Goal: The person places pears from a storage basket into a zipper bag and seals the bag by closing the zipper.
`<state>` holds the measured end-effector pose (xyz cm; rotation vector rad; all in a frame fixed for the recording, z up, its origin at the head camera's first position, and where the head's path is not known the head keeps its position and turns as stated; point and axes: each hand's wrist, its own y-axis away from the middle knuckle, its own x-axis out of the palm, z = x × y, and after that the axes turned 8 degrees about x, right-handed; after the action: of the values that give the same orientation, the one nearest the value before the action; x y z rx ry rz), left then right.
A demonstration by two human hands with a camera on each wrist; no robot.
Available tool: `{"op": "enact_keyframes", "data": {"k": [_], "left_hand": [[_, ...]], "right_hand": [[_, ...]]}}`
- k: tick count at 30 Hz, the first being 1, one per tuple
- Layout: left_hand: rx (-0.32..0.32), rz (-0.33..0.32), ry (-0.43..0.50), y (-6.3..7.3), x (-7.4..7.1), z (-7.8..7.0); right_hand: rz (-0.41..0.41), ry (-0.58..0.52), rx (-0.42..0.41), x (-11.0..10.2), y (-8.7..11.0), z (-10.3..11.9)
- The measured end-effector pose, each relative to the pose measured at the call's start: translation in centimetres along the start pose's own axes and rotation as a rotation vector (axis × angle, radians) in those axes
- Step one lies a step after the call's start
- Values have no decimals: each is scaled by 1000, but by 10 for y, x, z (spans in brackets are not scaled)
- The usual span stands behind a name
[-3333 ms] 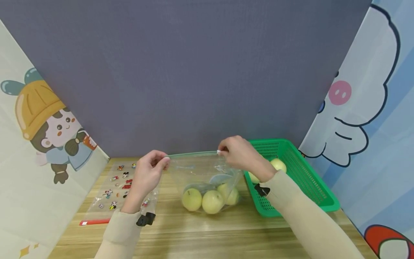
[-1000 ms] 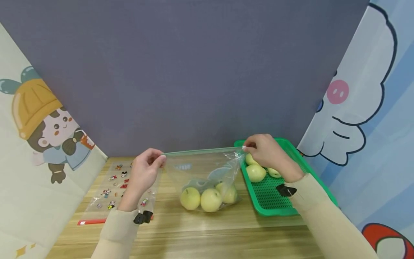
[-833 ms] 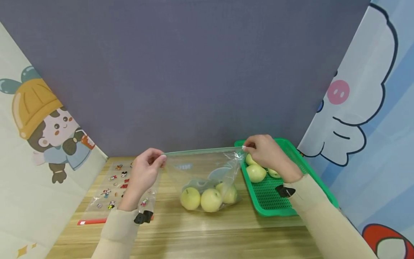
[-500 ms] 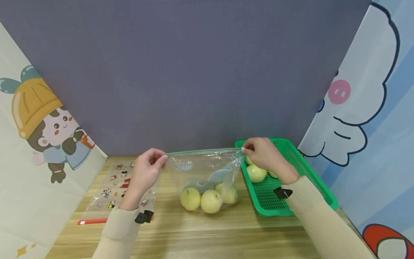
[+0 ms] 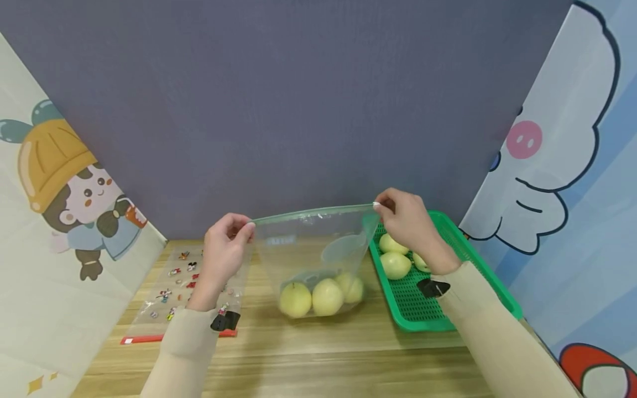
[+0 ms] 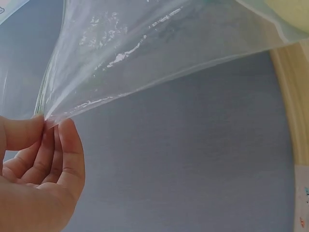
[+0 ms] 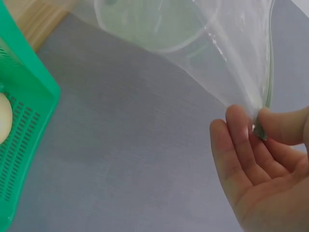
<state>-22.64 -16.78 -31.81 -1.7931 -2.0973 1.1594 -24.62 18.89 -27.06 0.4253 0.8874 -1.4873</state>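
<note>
A clear zip bag (image 5: 303, 243) hangs stretched between both hands, its zip edge on top. Inside, at the bottom, lie three round yellow-green fruits (image 5: 327, 297). My left hand (image 5: 224, 249) pinches the bag's top left corner between thumb and index finger. At the opposite corner my right hand (image 5: 410, 224) pinches the end of the zip, where a small white slider (image 5: 376, 205) shows at the fingertips. In the left wrist view the film (image 6: 135, 53) pulls taut from the thumb. The right wrist view shows the corner gathered between thumb and fingers (image 7: 231, 154).
To the right stands a green plastic basket (image 5: 405, 318) with several similar fruits (image 5: 395, 266). On the left lies a flat clear bag (image 5: 149, 318) with small cartoon prints and a red zip strip (image 5: 144, 339). A grey panel (image 5: 298, 110) rises behind the wooden table (image 5: 308, 365).
Over the last seconds my right hand has travelled right along the zip with the slider to the corner. Since half a second ago both hands have risen, lifting the bag's top edge, the right hand higher.
</note>
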Motion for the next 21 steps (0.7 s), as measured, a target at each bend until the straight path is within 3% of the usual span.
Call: {"op": "enact_keyframes", "data": {"k": [12,21], "left_hand": [[6,2,-58,-31,-2,-3],[-91,54,-38,-61,8,7]], "right_hand": [[-104,-55,-19,5,-10,-1],[-174,-81,-38,13,-25,-5]]}}
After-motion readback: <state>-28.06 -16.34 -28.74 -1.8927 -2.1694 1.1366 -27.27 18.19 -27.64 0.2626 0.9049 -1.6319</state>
